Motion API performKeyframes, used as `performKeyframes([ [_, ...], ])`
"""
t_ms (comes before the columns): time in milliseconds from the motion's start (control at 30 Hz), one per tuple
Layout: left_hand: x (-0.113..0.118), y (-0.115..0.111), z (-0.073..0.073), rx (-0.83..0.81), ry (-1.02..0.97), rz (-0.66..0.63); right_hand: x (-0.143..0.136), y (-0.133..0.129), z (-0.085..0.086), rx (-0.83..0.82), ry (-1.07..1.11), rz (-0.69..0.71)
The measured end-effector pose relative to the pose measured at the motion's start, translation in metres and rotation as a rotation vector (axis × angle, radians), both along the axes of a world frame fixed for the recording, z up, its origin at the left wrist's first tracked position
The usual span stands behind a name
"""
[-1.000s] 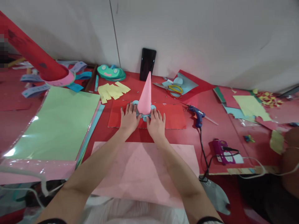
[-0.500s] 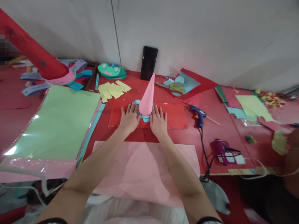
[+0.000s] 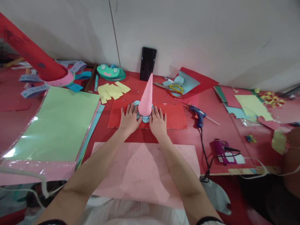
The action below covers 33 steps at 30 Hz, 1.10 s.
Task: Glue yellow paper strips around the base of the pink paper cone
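Note:
A pink paper cone (image 3: 145, 101) stands upright on light blue rounded paper pieces (image 3: 145, 119), over a red rectangular sheet (image 3: 174, 116). My left hand (image 3: 129, 120) lies flat with spread fingers on the left side of the cone's base, its fingertips on the blue pieces and the red sheet. On the other side, my right hand (image 3: 158, 121) rests palm down with its fingers apart, touching the base's right edge. The palms hide parts of the blue pieces. A large pink sheet (image 3: 140, 168) lies nearer my body.
Behind the cone are a black phone (image 3: 148, 63), scissors (image 3: 175, 90) and yellow paper strips (image 3: 112, 91). A glue gun (image 3: 199, 115) and a purple box (image 3: 223, 152) lie right. Green sheets (image 3: 58, 122) lie left. A person's arm (image 3: 292, 159) shows at far right.
The whole view has shifted slightly. Both hands keep nearly the same places beside the cone, with my left thumb slightly closer to the front blue piece.

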<state>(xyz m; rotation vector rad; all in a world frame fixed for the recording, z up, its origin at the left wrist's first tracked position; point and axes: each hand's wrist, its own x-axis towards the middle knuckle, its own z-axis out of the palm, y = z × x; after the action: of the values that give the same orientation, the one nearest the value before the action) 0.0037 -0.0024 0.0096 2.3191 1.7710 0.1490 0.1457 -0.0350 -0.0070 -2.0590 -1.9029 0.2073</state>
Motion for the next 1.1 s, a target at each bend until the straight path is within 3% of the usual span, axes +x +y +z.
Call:
performKeyframes([
  [733, -0.001, 0.002, -0.004, 0.039, -0.044, 0.051, -0.007, -0.018, -0.001, 0.067, -0.025, -0.034],
  [1100, 0.007, -0.002, -0.003, 0.066, -0.047, 0.063, -0.016, -0.019, 0.004, -0.009, -0.007, -0.037],
])
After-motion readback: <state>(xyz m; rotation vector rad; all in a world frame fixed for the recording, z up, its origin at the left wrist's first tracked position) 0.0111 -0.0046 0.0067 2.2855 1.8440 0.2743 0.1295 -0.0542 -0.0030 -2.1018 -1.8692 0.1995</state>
